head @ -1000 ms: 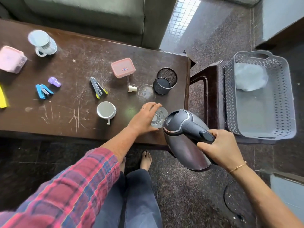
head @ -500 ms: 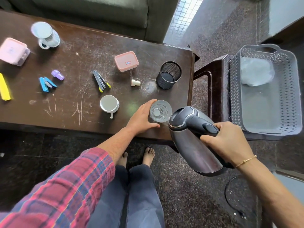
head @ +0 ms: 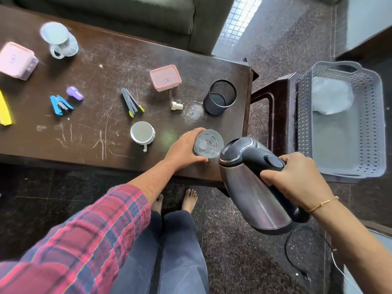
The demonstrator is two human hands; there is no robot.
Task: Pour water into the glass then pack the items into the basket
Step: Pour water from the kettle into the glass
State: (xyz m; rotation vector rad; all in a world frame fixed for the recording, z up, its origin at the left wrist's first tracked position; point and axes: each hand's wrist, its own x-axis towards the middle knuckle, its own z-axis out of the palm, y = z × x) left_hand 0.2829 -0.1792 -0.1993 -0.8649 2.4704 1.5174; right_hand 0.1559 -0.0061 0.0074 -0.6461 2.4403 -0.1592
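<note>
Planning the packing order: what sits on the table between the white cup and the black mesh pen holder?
In the head view, only a small white cap lies between the white cup and the mesh holder.

label | pink lidded container | small red-bordered sticker — appears to read "19", seen inverted — otherwise nothing legible

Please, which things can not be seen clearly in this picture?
Head view only:
- Water level in the glass: transparent, seen from above.
- Kettle spout: hidden under its lid.
- Yellow object: cut by the left edge.
- Label on the pink container: too small.
- Pale bundle in the basket: blurred.
</note>
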